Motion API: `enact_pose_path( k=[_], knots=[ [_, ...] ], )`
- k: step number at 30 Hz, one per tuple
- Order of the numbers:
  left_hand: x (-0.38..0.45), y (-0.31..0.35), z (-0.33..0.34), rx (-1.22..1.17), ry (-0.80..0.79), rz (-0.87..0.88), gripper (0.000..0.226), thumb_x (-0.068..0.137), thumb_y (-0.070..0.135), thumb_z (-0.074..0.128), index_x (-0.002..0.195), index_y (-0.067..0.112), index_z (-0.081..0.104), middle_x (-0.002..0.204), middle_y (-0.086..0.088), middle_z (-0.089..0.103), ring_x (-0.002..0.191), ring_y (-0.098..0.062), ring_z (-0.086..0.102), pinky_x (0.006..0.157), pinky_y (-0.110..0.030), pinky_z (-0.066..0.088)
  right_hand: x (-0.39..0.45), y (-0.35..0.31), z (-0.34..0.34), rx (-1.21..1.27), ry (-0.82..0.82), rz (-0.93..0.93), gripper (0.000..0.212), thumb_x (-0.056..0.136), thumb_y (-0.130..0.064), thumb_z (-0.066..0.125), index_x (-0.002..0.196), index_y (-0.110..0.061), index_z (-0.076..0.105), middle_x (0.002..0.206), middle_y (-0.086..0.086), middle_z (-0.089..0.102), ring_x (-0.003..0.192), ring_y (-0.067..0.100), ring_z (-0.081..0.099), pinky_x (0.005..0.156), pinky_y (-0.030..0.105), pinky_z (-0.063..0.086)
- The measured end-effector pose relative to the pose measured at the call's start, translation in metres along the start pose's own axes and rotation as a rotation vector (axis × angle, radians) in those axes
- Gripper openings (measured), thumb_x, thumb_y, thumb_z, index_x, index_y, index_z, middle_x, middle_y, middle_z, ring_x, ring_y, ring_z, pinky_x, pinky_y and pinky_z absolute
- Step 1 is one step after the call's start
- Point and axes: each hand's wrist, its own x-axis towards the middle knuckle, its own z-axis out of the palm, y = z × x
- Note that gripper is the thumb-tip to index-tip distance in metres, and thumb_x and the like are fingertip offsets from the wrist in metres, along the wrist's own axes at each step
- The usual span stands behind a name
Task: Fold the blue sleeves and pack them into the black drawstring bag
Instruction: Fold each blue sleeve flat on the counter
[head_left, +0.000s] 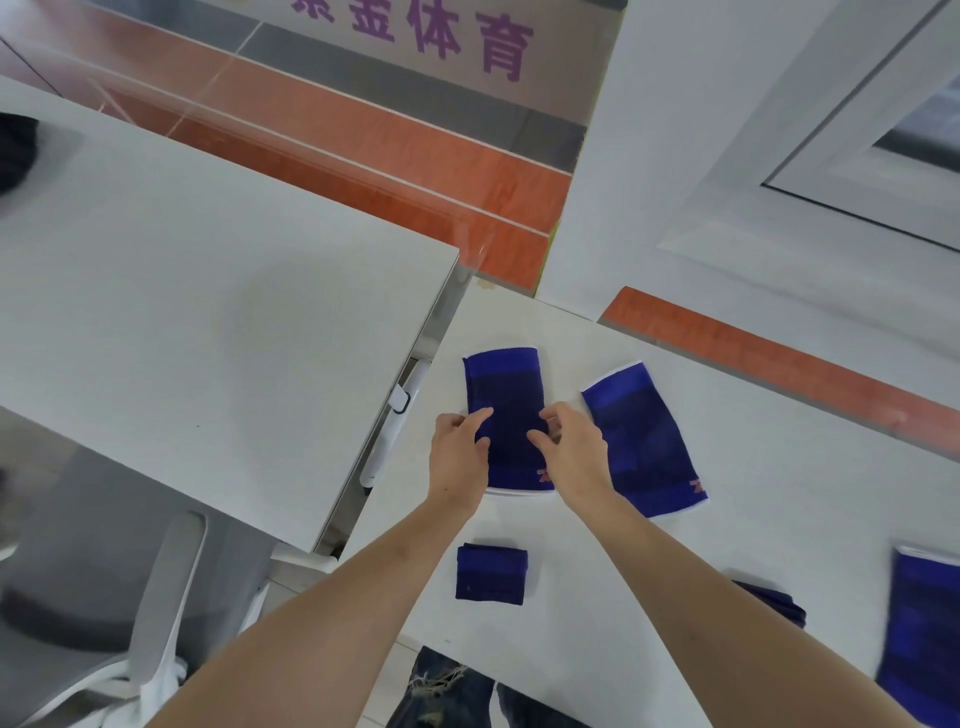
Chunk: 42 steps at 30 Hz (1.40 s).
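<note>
I have both hands on one flat blue sleeve (506, 415) lying lengthwise on the white surface (753, 519). This flat sleeve serves as the reference point for all positions below.

My left hand (460, 452) rests at the sleeve's left edge, fingers curled onto the fabric; my right hand (569, 449) sits at its right edge, fingers bent and pinching the cloth near the middle.

A second unfolded blue sleeve (641, 439) lies just right of the reference sleeve, tilted, not touching it. A folded blue square (491, 574) lies nearer to me than the reference sleeve, apart from it. Further right and nearer to me, a dark blue folded piece (776, 603) shows partly behind my right forearm. Another blue sleeve (922, 639) lies at the far right, blurred.

A second white surface (182, 312) stands left of the reference sleeve. I cannot identify the black drawstring bag with confidence.
</note>
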Motion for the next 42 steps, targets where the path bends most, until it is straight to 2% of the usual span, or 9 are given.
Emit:
enact_pose_path(
  k=[12,17,21,24,29,33,38,40,42],
  knots=[
    [0.015,-0.007,-0.011,-0.145,-0.121,-0.008,0.042,0.099,0.006,0.055,0.135,0.027,0.06,0.119,-0.002,0.058,0.099,-0.014,0.062,0.079,-0.023,0.057,-0.004,0.017,-0.008,0.101,-0.071,-0.06,0.023,0.1,-0.018,0.067,0.122,-0.024,0.061,0.119,-0.002,0.064,0.099,0.014,0.066,0.084,0.031,0.062],
    [0.019,-0.007,-0.024,-0.51,-0.194,-0.351,0.043,0.093,-0.002,0.053,0.126,0.022,0.069,0.115,-0.006,0.07,0.101,-0.024,0.068,0.088,-0.043,0.061,-0.015,0.038,-0.023,-0.215,-0.081,-0.348,0.039,0.103,-0.012,0.059,0.138,-0.03,0.056,0.144,-0.007,0.047,0.107,0.009,0.06,0.08,0.029,0.061],
    [0.023,-0.003,-0.033,-0.78,-0.278,-0.469,0.037,0.095,-0.008,0.054,0.128,0.005,0.066,0.118,-0.014,0.07,0.101,-0.027,0.069,0.086,-0.038,0.06,-0.024,0.044,-0.025,-0.404,-0.15,-0.524,0.052,0.095,-0.026,0.073,0.142,-0.039,0.052,0.16,-0.012,0.032,0.125,0.01,0.048,0.074,0.026,0.06],
    [0.029,0.001,-0.04,-0.847,-0.298,-0.535,0.032,0.096,-0.009,0.053,0.123,-0.001,0.067,0.113,-0.02,0.071,0.096,-0.029,0.069,0.093,-0.039,0.057,-0.025,0.043,-0.021,-0.332,-0.089,-0.603,0.045,0.092,-0.02,0.077,0.134,-0.032,0.064,0.157,-0.008,0.044,0.127,0.019,0.05,0.091,0.035,0.058],
    [0.025,-0.007,-0.048,-0.561,-0.365,-0.329,0.038,0.096,-0.009,0.046,0.123,0.006,0.067,0.111,-0.007,0.071,0.093,-0.015,0.069,0.086,-0.026,0.057,-0.022,0.042,-0.016,-0.148,-0.009,-0.555,0.037,0.092,-0.006,0.071,0.122,-0.027,0.07,0.135,-0.013,0.064,0.127,0.016,0.053,0.099,0.042,0.048],
    [0.016,-0.014,-0.049,-0.365,-0.323,-0.003,0.038,0.091,-0.015,0.048,0.094,0.012,0.075,0.09,0.007,0.064,0.079,0.004,0.063,0.082,-0.018,0.047,-0.02,0.034,-0.014,-0.007,-0.016,-0.386,0.023,0.101,-0.02,0.063,0.123,-0.024,0.069,0.111,-0.011,0.067,0.108,0.009,0.057,0.094,0.033,0.048],
    [0.014,-0.037,-0.041,-0.175,-0.306,0.097,0.027,0.083,0.023,0.071,0.103,0.038,0.061,0.111,0.01,0.061,0.11,-0.012,0.059,0.091,-0.031,0.049,-0.015,0.021,-0.01,0.117,-0.036,-0.17,0.021,0.103,-0.045,0.054,0.113,-0.03,0.066,0.097,-0.009,0.068,0.091,0.009,0.062,0.077,0.025,0.049],
    [0.015,-0.036,-0.035,-0.134,-0.251,0.078,0.011,0.087,0.03,0.068,0.089,0.037,0.059,0.101,0.003,0.06,0.099,-0.015,0.059,0.084,-0.028,0.049,-0.013,0.015,-0.007,0.116,-0.001,-0.099,0.023,0.102,-0.049,0.053,0.112,-0.032,0.064,0.095,-0.01,0.069,0.088,0.011,0.065,0.073,0.03,0.053],
    [0.018,-0.028,-0.032,-0.102,-0.18,0.046,0.029,0.094,0.023,0.062,0.067,0.025,0.05,0.081,-0.003,0.05,0.076,-0.021,0.05,0.064,-0.028,0.039,-0.012,0.008,-0.005,0.117,0.027,-0.019,0.019,0.104,-0.05,0.052,0.106,-0.033,0.06,0.09,-0.011,0.068,0.083,0.011,0.066,0.069,0.033,0.054]
  ],
)
